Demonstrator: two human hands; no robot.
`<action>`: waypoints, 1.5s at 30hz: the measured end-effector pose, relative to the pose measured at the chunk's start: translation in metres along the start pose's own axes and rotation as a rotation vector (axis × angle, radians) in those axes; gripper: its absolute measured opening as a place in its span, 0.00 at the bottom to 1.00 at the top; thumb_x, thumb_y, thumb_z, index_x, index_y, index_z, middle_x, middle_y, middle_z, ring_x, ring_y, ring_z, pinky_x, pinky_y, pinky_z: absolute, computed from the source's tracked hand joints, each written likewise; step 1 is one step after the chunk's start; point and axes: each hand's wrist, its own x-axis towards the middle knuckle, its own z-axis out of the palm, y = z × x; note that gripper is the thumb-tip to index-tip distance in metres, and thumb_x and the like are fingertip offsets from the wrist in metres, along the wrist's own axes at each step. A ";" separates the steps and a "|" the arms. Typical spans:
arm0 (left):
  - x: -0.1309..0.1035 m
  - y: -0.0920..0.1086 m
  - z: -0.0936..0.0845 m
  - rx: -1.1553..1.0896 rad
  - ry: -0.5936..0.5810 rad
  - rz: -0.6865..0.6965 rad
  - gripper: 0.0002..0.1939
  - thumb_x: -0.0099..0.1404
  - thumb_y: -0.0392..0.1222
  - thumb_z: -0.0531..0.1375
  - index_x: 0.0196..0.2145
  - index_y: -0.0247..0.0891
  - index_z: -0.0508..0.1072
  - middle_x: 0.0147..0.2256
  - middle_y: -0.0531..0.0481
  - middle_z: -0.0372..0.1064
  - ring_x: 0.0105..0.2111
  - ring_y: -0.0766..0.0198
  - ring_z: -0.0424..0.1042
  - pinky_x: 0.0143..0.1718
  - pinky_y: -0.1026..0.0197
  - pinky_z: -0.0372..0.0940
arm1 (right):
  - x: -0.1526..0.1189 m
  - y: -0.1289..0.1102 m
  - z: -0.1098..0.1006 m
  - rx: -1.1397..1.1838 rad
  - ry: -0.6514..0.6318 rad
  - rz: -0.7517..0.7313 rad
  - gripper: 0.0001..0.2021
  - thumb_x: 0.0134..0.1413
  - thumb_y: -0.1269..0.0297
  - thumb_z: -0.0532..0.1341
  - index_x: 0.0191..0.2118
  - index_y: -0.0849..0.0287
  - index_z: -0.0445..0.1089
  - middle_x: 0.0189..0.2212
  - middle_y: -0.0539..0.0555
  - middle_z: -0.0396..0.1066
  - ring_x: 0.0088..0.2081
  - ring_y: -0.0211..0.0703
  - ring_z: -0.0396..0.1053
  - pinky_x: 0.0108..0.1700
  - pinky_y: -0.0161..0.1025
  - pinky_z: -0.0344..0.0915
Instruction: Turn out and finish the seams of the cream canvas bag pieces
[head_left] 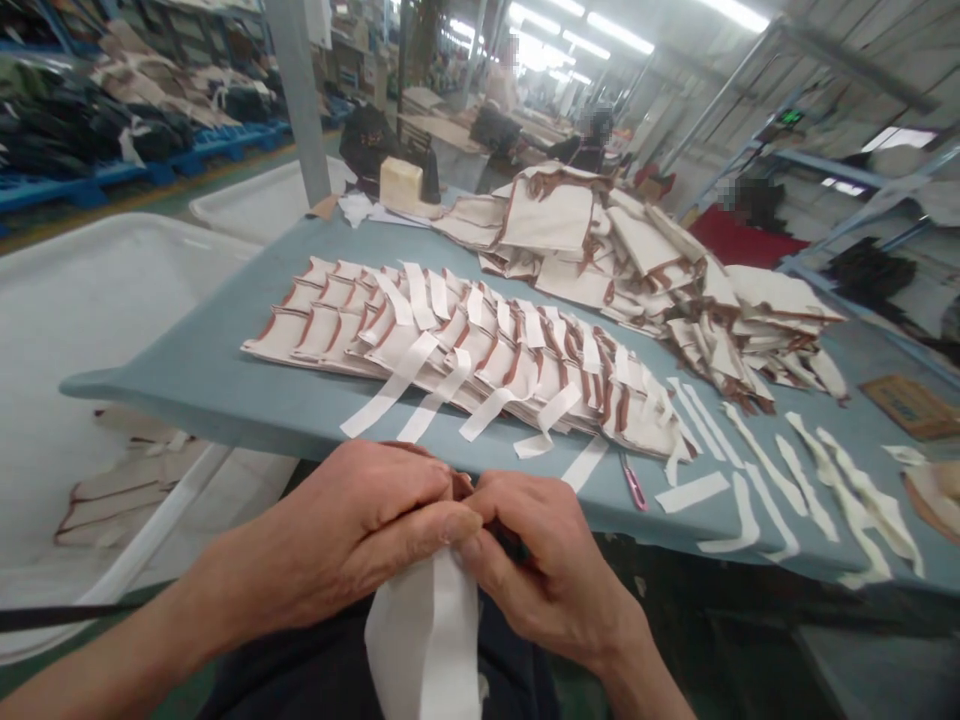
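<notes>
My left hand (pixel 352 540) and my right hand (pixel 540 560) meet in front of the table edge, both pinching a white fabric strip (pixel 427 640) that hangs down over my lap. A bit of brown trim shows between the fingers. Just beyond, on the blue-grey table (pixel 210 380), lies an overlapping row of cream fabric pieces with brown edging (pixel 465 350), each with a white strip across it. Small pink-handled snips (pixel 634 485) lie near the front edge, right of my right hand.
A loose heap of the same cream pieces (pixel 645 260) fills the back right. Loose white strips (pixel 795 480) lie at the right. A white bin (pixel 82 310) stands left of the table, with more pieces on the floor. People work at tables beyond.
</notes>
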 end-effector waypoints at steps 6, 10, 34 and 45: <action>0.003 0.007 0.012 0.065 0.089 -0.086 0.25 0.84 0.46 0.54 0.25 0.40 0.68 0.24 0.58 0.67 0.24 0.66 0.60 0.27 0.60 0.51 | -0.005 0.002 0.003 -0.271 -0.016 -0.035 0.16 0.77 0.68 0.56 0.32 0.55 0.64 0.25 0.49 0.69 0.26 0.39 0.64 0.31 0.38 0.55; 0.003 0.002 0.018 -0.064 0.041 -0.135 0.27 0.83 0.48 0.54 0.24 0.40 0.65 0.25 0.59 0.66 0.24 0.67 0.58 0.27 0.62 0.54 | -0.007 0.002 0.006 -0.320 0.022 -0.065 0.19 0.79 0.67 0.55 0.30 0.54 0.61 0.24 0.48 0.68 0.25 0.39 0.63 0.31 0.39 0.54; -0.007 -0.019 0.028 -0.398 -0.065 -0.232 0.33 0.80 0.65 0.54 0.24 0.41 0.55 0.23 0.58 0.47 0.24 0.67 0.50 0.23 0.63 0.48 | -0.008 0.011 -0.003 0.002 0.050 0.021 0.18 0.73 0.67 0.50 0.28 0.54 0.63 0.24 0.49 0.71 0.32 0.43 0.69 0.46 0.47 0.62; -0.011 -0.028 0.026 -0.463 0.024 -0.288 0.38 0.74 0.76 0.56 0.22 0.41 0.55 0.23 0.59 0.46 0.23 0.68 0.47 0.23 0.62 0.45 | -0.005 0.021 0.018 0.397 -0.006 0.261 0.20 0.72 0.60 0.60 0.25 0.55 0.60 0.22 0.43 0.57 0.25 0.35 0.55 0.30 0.36 0.53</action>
